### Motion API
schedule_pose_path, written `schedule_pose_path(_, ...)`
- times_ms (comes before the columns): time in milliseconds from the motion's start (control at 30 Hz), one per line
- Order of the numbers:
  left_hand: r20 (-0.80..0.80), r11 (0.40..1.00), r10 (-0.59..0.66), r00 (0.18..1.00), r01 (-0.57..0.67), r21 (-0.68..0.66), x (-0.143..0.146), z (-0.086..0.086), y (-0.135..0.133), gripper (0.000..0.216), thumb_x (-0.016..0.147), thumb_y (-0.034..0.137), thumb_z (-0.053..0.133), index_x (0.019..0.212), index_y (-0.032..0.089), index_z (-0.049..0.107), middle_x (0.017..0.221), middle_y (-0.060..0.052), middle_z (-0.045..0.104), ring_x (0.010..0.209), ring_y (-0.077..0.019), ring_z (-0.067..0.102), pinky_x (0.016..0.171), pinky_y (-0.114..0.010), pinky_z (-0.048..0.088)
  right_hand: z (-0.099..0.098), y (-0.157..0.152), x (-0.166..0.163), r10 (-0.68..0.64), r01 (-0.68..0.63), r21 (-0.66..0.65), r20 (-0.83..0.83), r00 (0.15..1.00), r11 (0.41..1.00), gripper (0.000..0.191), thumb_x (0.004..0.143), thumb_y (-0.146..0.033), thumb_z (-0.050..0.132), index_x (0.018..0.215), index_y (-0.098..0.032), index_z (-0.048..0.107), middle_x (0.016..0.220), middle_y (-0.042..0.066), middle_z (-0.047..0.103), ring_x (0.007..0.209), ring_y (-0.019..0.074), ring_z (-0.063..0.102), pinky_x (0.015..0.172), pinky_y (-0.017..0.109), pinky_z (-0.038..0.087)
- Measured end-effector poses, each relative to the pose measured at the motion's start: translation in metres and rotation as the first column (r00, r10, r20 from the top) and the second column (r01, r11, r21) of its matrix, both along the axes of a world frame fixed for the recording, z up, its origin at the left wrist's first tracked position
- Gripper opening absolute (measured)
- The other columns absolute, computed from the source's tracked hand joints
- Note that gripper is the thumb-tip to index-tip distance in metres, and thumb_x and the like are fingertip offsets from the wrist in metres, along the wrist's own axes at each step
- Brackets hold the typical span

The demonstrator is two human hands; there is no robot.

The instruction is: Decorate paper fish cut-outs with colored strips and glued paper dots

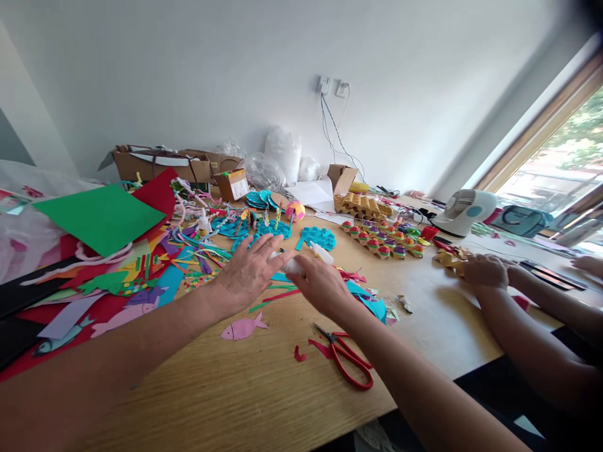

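My right hand [323, 285] is closed around a white glue bottle [293, 266], which it mostly hides. Beside it, my left hand [247, 273] has its fingers stretched out, with the thumb close to the bottle; whether they touch I cannot tell. A second glue bottle [322, 253] lies just beyond my right hand. Below my hands a pink paper fish [244, 327] lies flat on the wooden table [226, 395]. Red-handled scissors [346, 358] rest near my right forearm, next to red paper scraps [320, 348].
Coloured paper, including a green sheet [101, 216], piles up at left. Blue egg-carton pieces [318, 238] and painted egg cartons [381, 240] stand farther back. A co-worker's hands [485, 273] work on a yellow carton piece at right, near a white fan [466, 212].
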State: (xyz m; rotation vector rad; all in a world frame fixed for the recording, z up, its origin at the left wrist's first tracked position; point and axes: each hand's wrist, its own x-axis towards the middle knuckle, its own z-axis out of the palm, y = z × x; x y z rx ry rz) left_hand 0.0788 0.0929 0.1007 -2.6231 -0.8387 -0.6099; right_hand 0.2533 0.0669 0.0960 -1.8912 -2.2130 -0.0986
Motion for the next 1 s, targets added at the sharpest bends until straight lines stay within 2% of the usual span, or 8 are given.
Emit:
schedule_pose_path(100, 0.068, 0.998, -0.049, 0.996, 0.052, -0.037, -0.014, 0.011, 0.006, 0.041, 0.078, 0.012, 0.051, 0.119, 0.018, 0.046, 0.128, -0.011, 0.044, 0.117, -0.0268, 0.04, 0.094, -0.044, 0.035, -0.008, 0.027, 0.02, -0.209, 0.21, -0.038, 0.023, 0.978, 0.977, 0.035, 0.087, -0.044, 0.035, 0.1, -0.018, 0.054, 0.09, 0.011, 0.063, 0.079, 0.0232, 0.059, 0.059, 0.028, 0.036)
schedule_pose_path(200, 0.22, 0.969, -0.051, 0.974, 0.101, -0.225, -0.036, 0.014, 0.014, 0.027, 0.081, 0.015, 0.043, 0.105, 0.016, 0.056, 0.111, -0.007, 0.057, 0.104, -0.0196, 0.052, 0.089, -0.034, 0.042, -0.022, 0.056, 0.039, -0.312, 0.313, -0.104, 0.026, 0.95, 0.944, 0.034, 0.085, -0.041, 0.039, 0.105, -0.016, 0.052, 0.091, 0.013, 0.063, 0.079, 0.0252, 0.06, 0.058, 0.028, 0.037)
schedule_pose_path(300, 0.312, 0.859, 0.112, 0.943, 0.066, -0.507, -0.057, 0.007, 0.017, 0.024, 0.082, 0.025, 0.041, 0.093, 0.019, 0.061, 0.092, -0.002, 0.065, 0.084, -0.0159, 0.06, 0.072, -0.026, 0.049, -0.038, 0.08, 0.051, -0.337, 0.337, -0.118, 0.027, 0.941, 0.934, 0.033, 0.084, -0.038, 0.044, 0.104, -0.014, 0.054, 0.093, 0.014, 0.064, 0.083, 0.0262, 0.06, 0.06, 0.029, 0.039)
schedule_pose_path(367, 0.331, 0.794, 0.195, 0.923, 0.05, -0.606, -0.068, 0.0, 0.016, 0.025, 0.081, 0.029, 0.041, 0.089, 0.02, 0.063, 0.087, -0.001, 0.067, 0.076, -0.0152, 0.061, 0.065, -0.023, 0.05, -0.048, 0.093, 0.055, -0.336, 0.337, -0.118, 0.027, 0.941, 0.934, 0.031, 0.083, -0.035, 0.046, 0.101, -0.012, 0.057, 0.096, 0.015, 0.063, 0.085, 0.0255, 0.059, 0.064, 0.029, 0.039)
schedule_pose_path(567, 0.304, 0.785, 0.244, 0.921, -0.004, -0.619, -0.09, -0.015, 0.009, 0.026, 0.077, 0.032, 0.043, 0.086, 0.021, 0.065, 0.084, -0.002, 0.069, 0.07, -0.0165, 0.062, 0.06, -0.023, 0.049, -0.069, 0.115, 0.056, -0.322, 0.322, -0.105, 0.019, 0.947, 0.941, 0.031, 0.086, -0.034, 0.046, 0.092, -0.009, 0.062, 0.097, 0.018, 0.061, 0.093, 0.0282, 0.056, 0.074, 0.035, 0.041)
schedule_pose_path(700, 0.25, 0.776, 0.246, 0.937, -0.035, -0.63, -0.097, -0.02, 0.01, 0.026, 0.078, 0.032, 0.044, 0.088, 0.022, 0.065, 0.089, -0.002, 0.069, 0.077, -0.0177, 0.063, 0.063, -0.024, 0.05, -0.072, 0.118, 0.056, -0.314, 0.317, -0.133, 0.045, 0.948, 0.939, 0.026, 0.087, -0.031, 0.048, 0.106, -0.015, 0.055, 0.107, 0.009, 0.056, 0.092, 0.019, 0.056, 0.078, 0.037, 0.047)
schedule_pose_path(900, 0.197, 0.744, 0.232, 0.953, -0.043, -0.667, -0.092, -0.03, 0.015, 0.025, 0.078, 0.028, 0.043, 0.088, 0.022, 0.065, 0.086, 0.0, 0.069, 0.074, -0.0152, 0.063, 0.06, -0.02, 0.049, -0.052, 0.106, 0.052, -0.217, 0.223, -0.093, 0.068, 0.974, 0.97, 0.028, 0.083, -0.032, 0.05, 0.096, -0.01, 0.061, 0.101, 0.017, 0.059, 0.095, 0.0288, 0.054, 0.076, 0.036, 0.039)
schedule_pose_path(1000, 0.178, 0.739, 0.218, 0.959, -0.043, -0.673, -0.088, -0.033, 0.017, 0.026, 0.078, 0.029, 0.043, 0.087, 0.022, 0.066, 0.085, 0.0, 0.069, 0.073, -0.0151, 0.063, 0.059, -0.02, 0.049, -0.037, 0.086, 0.039, -0.078, 0.091, -0.119, 0.104, 0.991, 0.989, 0.025, 0.086, -0.023, 0.041, 0.096, -0.013, 0.061, 0.101, 0.015, 0.06, 0.092, 0.0255, 0.055, 0.071, 0.031, 0.038)
